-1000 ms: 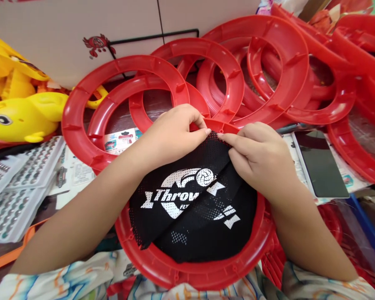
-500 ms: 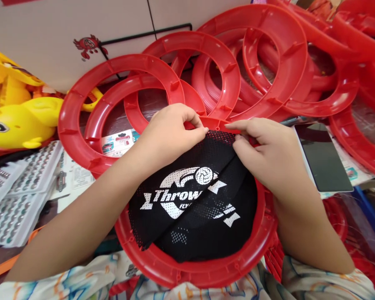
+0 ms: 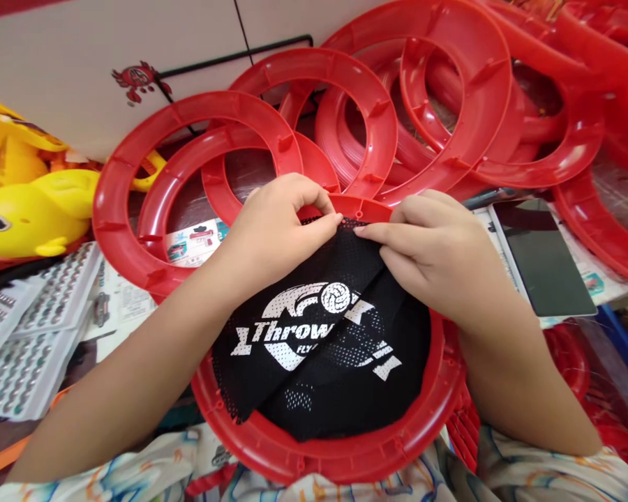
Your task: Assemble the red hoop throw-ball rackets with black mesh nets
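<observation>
Pinching the far edge of black mesh cloth (image 3: 327,362) between thumb and forefinger of the left hand (image 3: 285,233). Touching that edge with the right hand's (image 3: 434,244) outstretched forefinger, other fingers curled; cannot tell whether gripping. Laid, with a diagonal fold, across a red ring (image 3: 345,459) at the near edge of the bench (image 3: 251,169). Overlapping toward the far edge: loose red rings (image 3: 196,107).

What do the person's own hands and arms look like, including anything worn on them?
The left hand and right hand are ungloved, with no rings, watch or bracelets showing. Both forearms are bare too. Further up, the loose sleeves are pale, whitish fabric, patterned with wavy blue and orange markings.
</observation>
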The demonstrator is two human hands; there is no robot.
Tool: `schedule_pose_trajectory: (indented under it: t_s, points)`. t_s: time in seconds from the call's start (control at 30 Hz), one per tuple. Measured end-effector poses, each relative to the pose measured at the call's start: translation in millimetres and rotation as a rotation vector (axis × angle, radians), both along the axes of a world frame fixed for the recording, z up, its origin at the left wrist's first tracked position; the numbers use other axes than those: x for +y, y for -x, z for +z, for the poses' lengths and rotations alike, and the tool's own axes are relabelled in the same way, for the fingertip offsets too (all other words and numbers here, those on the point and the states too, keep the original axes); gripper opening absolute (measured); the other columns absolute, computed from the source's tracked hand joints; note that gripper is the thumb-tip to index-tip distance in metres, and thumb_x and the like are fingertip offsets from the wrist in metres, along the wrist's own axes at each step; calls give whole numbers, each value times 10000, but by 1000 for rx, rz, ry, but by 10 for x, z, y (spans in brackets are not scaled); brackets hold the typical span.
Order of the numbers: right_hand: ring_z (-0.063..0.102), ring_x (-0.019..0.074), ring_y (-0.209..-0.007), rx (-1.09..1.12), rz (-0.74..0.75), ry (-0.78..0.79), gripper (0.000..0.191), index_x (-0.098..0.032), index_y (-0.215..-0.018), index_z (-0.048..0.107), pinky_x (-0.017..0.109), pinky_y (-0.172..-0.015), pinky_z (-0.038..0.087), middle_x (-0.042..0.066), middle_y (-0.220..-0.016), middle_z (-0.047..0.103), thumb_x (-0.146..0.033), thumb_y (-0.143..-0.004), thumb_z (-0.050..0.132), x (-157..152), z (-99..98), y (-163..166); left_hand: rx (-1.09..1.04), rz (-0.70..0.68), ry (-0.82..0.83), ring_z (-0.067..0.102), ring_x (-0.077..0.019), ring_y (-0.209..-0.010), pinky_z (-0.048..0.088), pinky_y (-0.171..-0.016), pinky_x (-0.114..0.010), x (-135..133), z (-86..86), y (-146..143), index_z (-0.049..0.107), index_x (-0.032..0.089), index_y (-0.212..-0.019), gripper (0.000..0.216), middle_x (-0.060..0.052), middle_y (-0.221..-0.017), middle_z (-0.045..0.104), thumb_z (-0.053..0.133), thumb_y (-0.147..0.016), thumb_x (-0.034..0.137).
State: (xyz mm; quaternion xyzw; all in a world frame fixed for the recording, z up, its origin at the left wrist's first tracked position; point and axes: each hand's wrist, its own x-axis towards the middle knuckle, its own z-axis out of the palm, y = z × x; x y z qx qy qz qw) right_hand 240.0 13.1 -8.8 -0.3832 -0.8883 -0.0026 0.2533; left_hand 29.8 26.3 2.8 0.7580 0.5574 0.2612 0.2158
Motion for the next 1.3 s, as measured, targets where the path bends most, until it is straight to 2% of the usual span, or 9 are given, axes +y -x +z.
schedule_pose_trajectory:
  t_s: [0.1,0.2,0.33,0.63,0.9,1.0,1.1,1.2,1.3]
  points:
    - [605,149,-737,272,-103,242,256,-159,-1051,746,291,-702,467,36,-831,687,-134,-879,559,-12,5,6,-1,-38,-82,663,-213,-991,505,-895,-361,-26,-33,14,668,192,-776,120,-38,-991,735,617,-866,252]
    - [617,144,-721,438,-224,371,272,-180,-1062,739,280,-672,471,10,-810,696,-126,-827,613,-17,-9,15,53,-79,-270,624,-245,-1182,480,-1009,-410,-67,-62,11,684,193,-878,119,-80,-1170,714,569,-899,216]
    - [620,143,-713,401,-246,383,287,-203,-1055,744,285,-665,465,2,-798,688,-115,-826,595,-18,-15,35,146,-197,-415,597,-267,-1235,481,-1007,-464,-118,-81,7,724,234,-974,209,-87,-1296,672,519,-940,211]
    - [611,140,-695,385,-303,346,284,-191,-1042,747,279,-650,455,4,-787,689,-113,-824,584,-35,-1,59,253,-375,-553,645,-331,-1137,515,-911,-512,-101,-126,35,761,200,-1023,239,-121,-1235,700,556,-909,154]
    - [557,116,-611,337,-324,311,282,-173,-1019,745,269,-623,423,-10,-717,663,-90,-811,573,35,-41,111,403,-354,-422,580,-337,-1266,485,-997,-533,-107,-136,-9,708,227,-1148,327,-135,-1368,613,469,-937,156]
    - [596,145,-695,261,-331,269,259,-178,-1051,734,280,-657,422,5,-753,678,-129,-838,595,-17,51,98,425,-327,-345,513,-356,-1351,477,-1019,-536,-101,-98,6,676,196,-1196,330,-178,-1495,490,469,-940,172]
    - [616,155,-731,203,-373,202,132,-176,-952,721,286,-673,413,22,-804,700,-244,-890,627,-210,228,78,432,-277,-252,549,-335,-1307,477,-1035,-521,-79,-9,73,612,177,-1247,316,-160,-1437,552,478,-963,214]
    - [585,141,-596,-44,-287,287,286,-181,-750,690,284,-576,345,14,-685,678,-383,-932,603,-452,351,134,452,-224,-167,615,-297,-1178,496,-1019,-475,-55,83,169,560,166,-1260,310,-125,-1275,656,490,-971,254]
    - [606,174,-556,-368,-317,279,371,-149,-721,680,289,-513,252,67,-644,675,-430,-941,576,-584,311,282,488,-167,-131,613,-296,-1149,493,-1016,-476,-58,111,262,532,199,-1269,324,-113,-1242,659,502,-951,258]
